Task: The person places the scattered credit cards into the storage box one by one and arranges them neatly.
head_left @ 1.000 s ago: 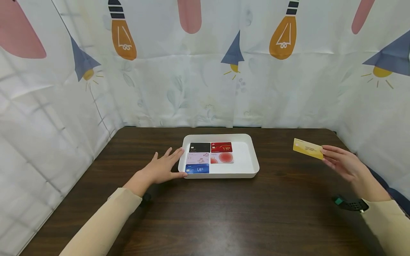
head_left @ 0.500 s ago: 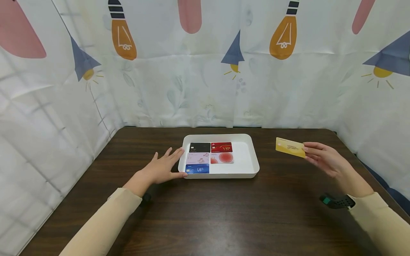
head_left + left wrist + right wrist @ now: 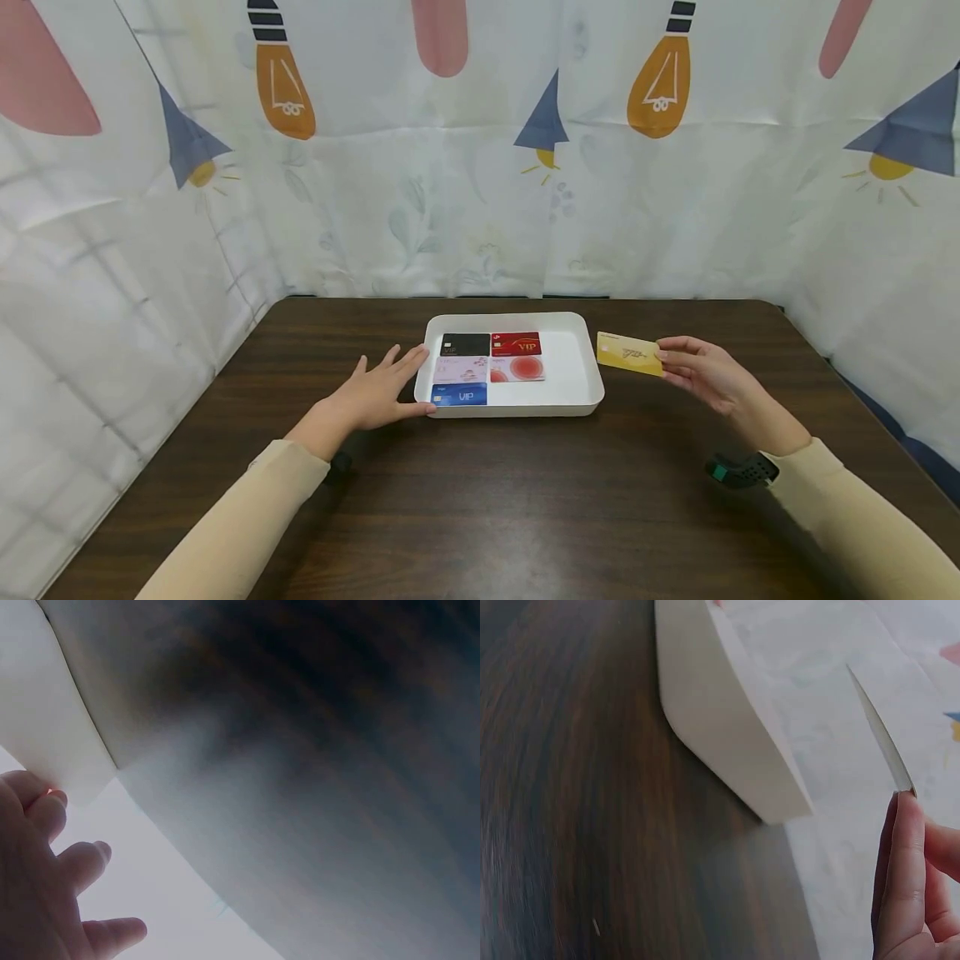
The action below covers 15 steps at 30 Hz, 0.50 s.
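My right hand (image 3: 708,375) pinches a yellow card (image 3: 628,353) by its right end, just beyond the right side of a white tray (image 3: 573,367). In the right wrist view the card (image 3: 881,733) is seen nearly edge-on, held up between fingers and thumb. My left hand (image 3: 378,392) rests with spread fingers at the tray's left rim. Inside the tray lie a black card (image 3: 466,344), a red VIP card (image 3: 516,343), a pale pink card (image 3: 461,369), a card with a red circle (image 3: 517,369) and a blue VIP card (image 3: 459,395).
The tray stands near the back of a dark wooden table (image 3: 495,508). A patterned white curtain (image 3: 450,200) hangs behind the table and along its sides. A dark wristband (image 3: 741,472) sits on the right wrist.
My right hand has carried the yellow card leftward from the table's right side to beside the tray. The left hand stays at the tray's rim.
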### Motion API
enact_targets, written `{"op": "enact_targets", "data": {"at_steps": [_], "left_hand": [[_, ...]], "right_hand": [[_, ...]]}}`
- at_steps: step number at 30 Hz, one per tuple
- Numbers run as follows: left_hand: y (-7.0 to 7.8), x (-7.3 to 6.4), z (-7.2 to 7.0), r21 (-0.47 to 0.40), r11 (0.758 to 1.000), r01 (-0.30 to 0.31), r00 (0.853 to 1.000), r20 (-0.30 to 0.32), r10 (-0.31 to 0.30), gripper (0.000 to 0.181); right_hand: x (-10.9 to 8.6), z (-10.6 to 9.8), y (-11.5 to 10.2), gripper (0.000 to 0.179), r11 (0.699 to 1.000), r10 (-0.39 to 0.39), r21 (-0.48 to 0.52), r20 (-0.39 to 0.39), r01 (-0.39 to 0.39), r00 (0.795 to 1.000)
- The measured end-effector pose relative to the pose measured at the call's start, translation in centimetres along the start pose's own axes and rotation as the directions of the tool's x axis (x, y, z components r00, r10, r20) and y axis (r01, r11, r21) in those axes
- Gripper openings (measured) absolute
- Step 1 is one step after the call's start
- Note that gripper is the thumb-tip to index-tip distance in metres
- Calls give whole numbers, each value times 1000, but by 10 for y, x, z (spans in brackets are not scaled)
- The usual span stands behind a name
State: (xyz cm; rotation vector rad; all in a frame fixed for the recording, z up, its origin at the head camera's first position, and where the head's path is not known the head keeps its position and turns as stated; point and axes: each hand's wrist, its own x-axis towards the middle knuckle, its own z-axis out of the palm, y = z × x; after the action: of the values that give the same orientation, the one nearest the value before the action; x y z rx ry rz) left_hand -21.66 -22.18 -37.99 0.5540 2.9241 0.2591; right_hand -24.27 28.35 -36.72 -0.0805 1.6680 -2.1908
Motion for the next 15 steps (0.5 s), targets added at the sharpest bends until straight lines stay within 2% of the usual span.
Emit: {"op": "enact_targets", "data": {"at_steps": [6,15], "left_hand": [[0,-1,0,2,1000,0,1000,2,0,102],[0,-1,-1,-4,1000,4,1000,2,-4,102]], "right_hand": [[16,22,7,19,998,20,-61,0,-20,1000],[28,42,14,10,988,10,-156,36,-4,999]]}}
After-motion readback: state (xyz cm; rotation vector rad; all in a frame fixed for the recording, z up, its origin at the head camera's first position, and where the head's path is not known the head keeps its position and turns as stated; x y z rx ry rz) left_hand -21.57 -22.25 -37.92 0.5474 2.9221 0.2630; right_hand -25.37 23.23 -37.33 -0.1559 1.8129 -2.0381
